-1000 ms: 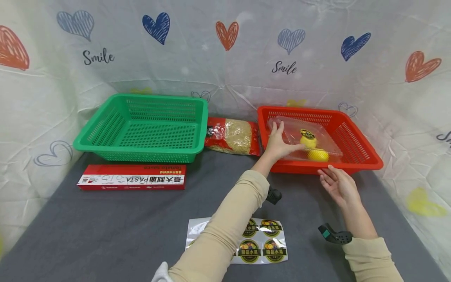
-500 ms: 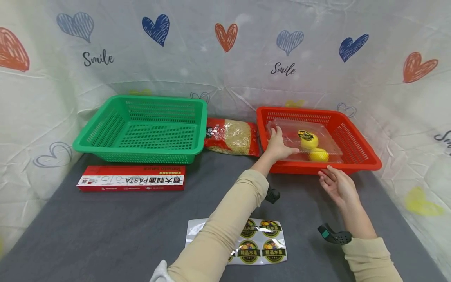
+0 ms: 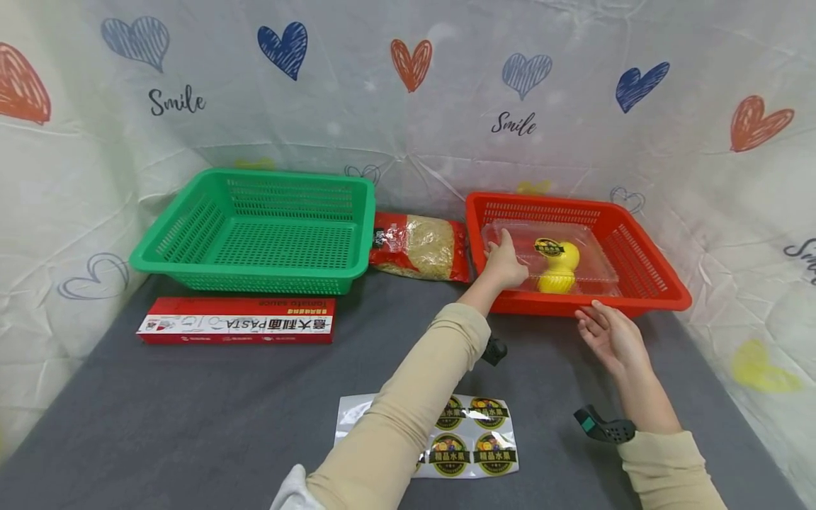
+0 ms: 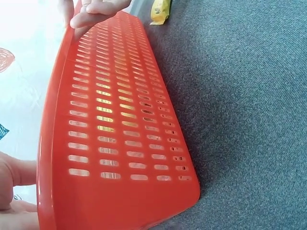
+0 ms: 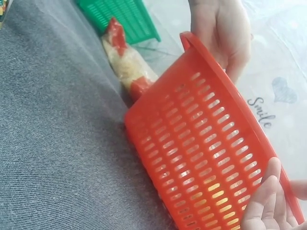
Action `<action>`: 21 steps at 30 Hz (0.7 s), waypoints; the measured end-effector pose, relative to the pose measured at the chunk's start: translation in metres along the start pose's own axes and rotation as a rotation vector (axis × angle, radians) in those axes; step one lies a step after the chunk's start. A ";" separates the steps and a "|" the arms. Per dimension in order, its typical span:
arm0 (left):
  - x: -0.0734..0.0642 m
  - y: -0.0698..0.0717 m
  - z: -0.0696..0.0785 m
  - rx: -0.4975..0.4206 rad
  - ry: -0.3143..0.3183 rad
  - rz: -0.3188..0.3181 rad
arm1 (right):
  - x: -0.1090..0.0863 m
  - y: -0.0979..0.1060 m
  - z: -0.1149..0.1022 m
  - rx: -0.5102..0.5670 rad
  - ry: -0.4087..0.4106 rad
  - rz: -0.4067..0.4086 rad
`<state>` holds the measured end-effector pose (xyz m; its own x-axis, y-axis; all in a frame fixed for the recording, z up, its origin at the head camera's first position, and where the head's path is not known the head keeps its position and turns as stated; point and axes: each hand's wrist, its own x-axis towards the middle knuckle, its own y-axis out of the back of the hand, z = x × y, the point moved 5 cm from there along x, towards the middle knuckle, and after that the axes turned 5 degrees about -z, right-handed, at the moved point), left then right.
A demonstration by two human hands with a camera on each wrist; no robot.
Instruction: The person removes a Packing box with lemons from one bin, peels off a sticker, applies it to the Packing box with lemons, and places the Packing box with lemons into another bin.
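A clear plastic lidded box point(image 3: 589, 248) with a round sticker lies inside the red basket point(image 3: 663, 283). Two yellow fruits point(image 3: 564, 256) show through its lid, one above the other. My left hand point(image 3: 502, 268) is over the box's left end, its fingers loosely spread on or just above the lid. In the right wrist view the left hand point(image 5: 223, 33) reaches over the basket's rim. My right hand point(image 3: 613, 336) holds the basket's front rim, thumb at the top edge and fingers point(image 5: 268, 206) against the outer wall.
A green basket point(image 3: 255, 280) stands at the back left. Between the baskets lies a red and clear noodle bag point(image 3: 430, 248). In front of the green basket is a red and white pasta box point(image 3: 236, 322). A sheet of round stickers point(image 3: 472, 443) lies partly under the left forearm.
The clear box has sunk flatter into the red basket. The yellow fruits have rolled left inside it. My left hand has come down slightly with the box; the right hand has stayed at the rim.
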<state>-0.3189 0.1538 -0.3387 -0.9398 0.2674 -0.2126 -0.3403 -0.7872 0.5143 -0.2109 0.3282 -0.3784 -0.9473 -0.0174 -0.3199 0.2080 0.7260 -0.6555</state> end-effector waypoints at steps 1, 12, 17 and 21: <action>0.000 0.000 0.000 -0.002 0.000 -0.003 | 0.000 0.000 0.000 0.000 -0.001 -0.005; -0.001 0.004 -0.003 -0.097 -0.032 0.023 | 0.000 -0.002 0.003 -0.006 0.007 -0.045; -0.003 0.006 -0.003 -0.181 -0.076 0.065 | -0.001 -0.003 0.001 -0.050 0.011 -0.048; -0.005 0.007 -0.004 -0.245 -0.094 0.092 | -0.003 -0.003 -0.002 -0.126 -0.007 -0.071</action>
<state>-0.3162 0.1448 -0.3371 -0.9690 0.2298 -0.0905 -0.2467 -0.9183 0.3096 -0.2093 0.3272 -0.3743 -0.9567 -0.0769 -0.2809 0.1074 0.8033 -0.5858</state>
